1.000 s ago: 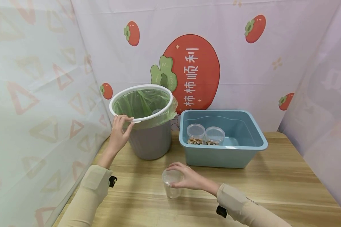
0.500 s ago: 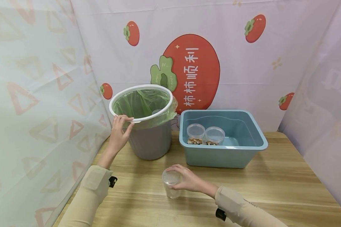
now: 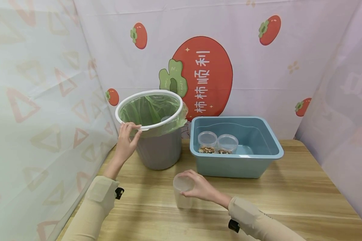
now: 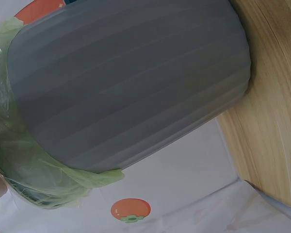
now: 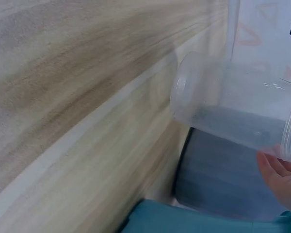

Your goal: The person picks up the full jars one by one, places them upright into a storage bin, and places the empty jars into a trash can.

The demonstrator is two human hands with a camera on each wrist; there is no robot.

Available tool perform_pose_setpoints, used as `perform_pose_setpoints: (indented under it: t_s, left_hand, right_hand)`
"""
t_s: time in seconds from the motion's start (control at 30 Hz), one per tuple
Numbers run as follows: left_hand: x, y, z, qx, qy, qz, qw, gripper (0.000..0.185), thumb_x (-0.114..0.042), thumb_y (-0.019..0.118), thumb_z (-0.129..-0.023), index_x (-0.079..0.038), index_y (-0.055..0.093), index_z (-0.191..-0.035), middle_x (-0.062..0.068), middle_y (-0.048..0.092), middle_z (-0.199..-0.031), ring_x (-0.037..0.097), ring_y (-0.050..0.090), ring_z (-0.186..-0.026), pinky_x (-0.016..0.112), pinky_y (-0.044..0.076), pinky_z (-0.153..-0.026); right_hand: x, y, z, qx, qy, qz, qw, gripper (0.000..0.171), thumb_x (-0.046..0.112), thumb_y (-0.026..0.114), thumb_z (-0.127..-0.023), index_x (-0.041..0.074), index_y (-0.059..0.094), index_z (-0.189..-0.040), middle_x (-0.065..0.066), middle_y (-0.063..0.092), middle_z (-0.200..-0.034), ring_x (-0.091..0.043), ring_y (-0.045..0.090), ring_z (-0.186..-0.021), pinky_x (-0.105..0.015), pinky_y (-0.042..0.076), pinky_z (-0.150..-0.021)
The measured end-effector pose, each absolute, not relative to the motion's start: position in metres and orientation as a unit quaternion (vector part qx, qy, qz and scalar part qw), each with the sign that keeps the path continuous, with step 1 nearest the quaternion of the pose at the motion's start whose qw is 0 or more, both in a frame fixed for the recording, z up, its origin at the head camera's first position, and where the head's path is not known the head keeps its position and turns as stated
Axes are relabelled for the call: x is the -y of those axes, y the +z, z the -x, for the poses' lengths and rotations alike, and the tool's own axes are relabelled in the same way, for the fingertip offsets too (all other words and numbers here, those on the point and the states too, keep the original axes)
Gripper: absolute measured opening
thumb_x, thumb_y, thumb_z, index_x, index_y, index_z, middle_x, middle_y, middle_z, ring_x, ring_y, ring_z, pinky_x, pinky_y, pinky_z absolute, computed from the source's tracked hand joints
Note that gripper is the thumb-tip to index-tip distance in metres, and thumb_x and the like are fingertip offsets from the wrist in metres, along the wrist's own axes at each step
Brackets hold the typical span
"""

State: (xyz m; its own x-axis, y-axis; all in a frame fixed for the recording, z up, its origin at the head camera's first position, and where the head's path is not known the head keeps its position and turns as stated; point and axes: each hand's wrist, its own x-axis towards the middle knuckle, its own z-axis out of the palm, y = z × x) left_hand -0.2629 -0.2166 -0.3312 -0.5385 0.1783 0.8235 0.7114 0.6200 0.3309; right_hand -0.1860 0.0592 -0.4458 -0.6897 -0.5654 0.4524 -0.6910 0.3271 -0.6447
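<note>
At the near side of a grey trash can (image 3: 160,152), my left hand (image 3: 126,142) pinches the white rim (image 3: 149,126), fingers over it and thumb below. A green bag (image 3: 149,107) lines the can and folds over its outside; the left wrist view is mostly the can's ribbed wall (image 4: 136,82). My right hand (image 3: 201,188) grips a clear plastic jar (image 3: 182,198) near its top, fingers and thumb spread round it. In the right wrist view the jar (image 5: 228,97) is see-through with nothing visible inside, its base close to the tabletop.
A blue tub (image 3: 229,167) stands right of the can. Inside it, at the left, are two clear jars, one (image 3: 207,142) beside the other (image 3: 227,144), with walnut-like pieces at the bottom. A clear round thing (image 3: 166,118) shows inside the can. Patterned cloth (image 3: 42,117) walls the table.
My right hand has shifted its grip on the jar and raised it slightly, its top tipping a little. The left hand stays at the can's rim.
</note>
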Motion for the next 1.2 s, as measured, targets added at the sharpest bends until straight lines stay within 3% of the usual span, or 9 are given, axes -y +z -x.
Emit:
perform_pose_setpoints:
  t_s: [0.7, 0.97, 1.2]
  left_hand:
    - [0.217, -0.330, 0.262, 0.812, -0.342, 0.272, 0.387, 0.017, 0.003, 0.061, -0.079, 0.004, 0.057, -0.095, 0.019, 0.050, -0.092, 0.033, 0.045, -0.092, 0.055, 0.010, -0.103]
    - [0.217, -0.332, 0.263, 0.812, -0.343, 0.273, 0.386, 0.017, 0.003, 0.060, -0.079, 0.004, 0.057, -0.096, 0.019, 0.050, -0.093, 0.033, 0.045, -0.093, 0.055, 0.010, -0.103]
    - [0.218, -0.332, 0.264, 0.808, -0.342, 0.275, 0.393, 0.018, 0.005, 0.061, -0.077, 0.005, 0.057, -0.095, 0.019, 0.049, -0.092, 0.034, 0.045, -0.092, 0.056, 0.010, -0.102]
  right_hand:
    - [-0.070, -0.397, 0.201, 0.791, 0.463, -0.353, 0.191, 0.053, 0.014, 0.076, -0.067, 0.010, 0.054, -0.115, -0.007, 0.056, -0.110, -0.020, 0.054, -0.096, -0.031, 0.048, -0.072]
    - [-0.075, -0.348, 0.186, 0.770, 0.495, -0.344, 0.208, 0.048, -0.001, 0.073, -0.067, -0.004, 0.053, -0.111, -0.018, 0.055, -0.106, -0.030, 0.051, -0.097, -0.045, 0.047, -0.074]
    - [-0.080, -0.327, 0.189, 0.764, 0.504, -0.331, 0.231, 0.048, -0.002, 0.072, -0.068, -0.006, 0.053, -0.112, -0.020, 0.053, -0.105, -0.028, 0.050, -0.091, -0.032, 0.048, -0.067]
